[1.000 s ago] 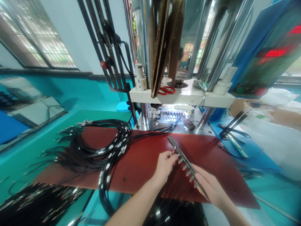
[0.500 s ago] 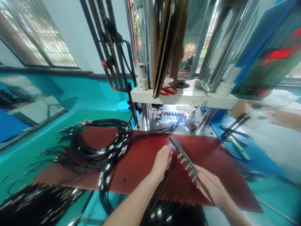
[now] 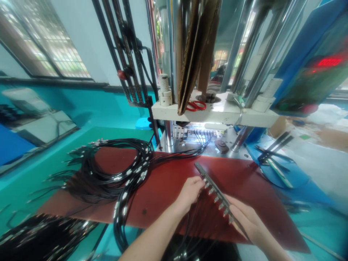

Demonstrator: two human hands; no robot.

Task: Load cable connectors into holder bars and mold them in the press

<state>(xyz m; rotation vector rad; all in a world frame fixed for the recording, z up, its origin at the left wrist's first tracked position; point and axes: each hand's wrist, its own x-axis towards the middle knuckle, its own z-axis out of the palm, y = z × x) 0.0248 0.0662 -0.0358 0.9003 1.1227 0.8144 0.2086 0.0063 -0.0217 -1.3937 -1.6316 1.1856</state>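
Observation:
My right hand is closed around the lower end of a narrow dark metal bar, which is tilted up to the left above the red-brown mat. Several small silvery connectors stick out along the bar's left edge, with thin black cables trailing down from them. Near the bar's upper end, my left hand is pinched at the row, its fingertips touching the bar's edge. A thin black cable hangs below this hand; the end between its fingers is hidden.
A coil of black cables lies on the mat at left. Behind stands a press with a white plate, red-handled scissors and wired lower tooling. Tools lie at right; more cables sit at lower left.
My left hand has moved right and slightly down, from beside the bar to its upper connectors. The bar has shifted slightly downward in my right hand's grip.

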